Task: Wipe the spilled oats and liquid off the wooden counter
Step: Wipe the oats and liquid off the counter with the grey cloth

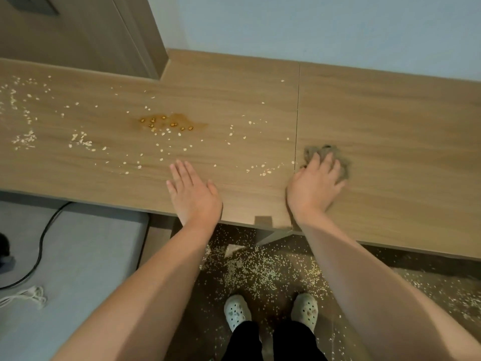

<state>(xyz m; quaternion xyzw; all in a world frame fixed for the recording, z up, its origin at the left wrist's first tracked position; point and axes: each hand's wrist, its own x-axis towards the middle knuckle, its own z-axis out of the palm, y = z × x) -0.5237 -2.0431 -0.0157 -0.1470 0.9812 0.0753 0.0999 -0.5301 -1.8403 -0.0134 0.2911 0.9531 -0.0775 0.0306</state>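
Note:
The wooden counter (377, 113) runs across the view. Loose oats (80, 142) lie scattered over its left and middle parts, with a small line of them (265, 170) near the front seam. A brown liquid puddle (171, 121) with soaked oats sits left of centre. My right hand (315, 186) lies on a brown-grey cloth (341, 165) just right of the seam, its fingers spread and bent over it. My left hand (192, 191) rests flat on the counter near the front edge, fingers straight, holding nothing.
Many oats (260, 272) cover the dark floor under the counter's front edge, around my two pale clogs (236, 311). A grey surface (78, 256) with a black cable (41, 243) lies at lower left. A door frame (145, 48) stands behind the counter.

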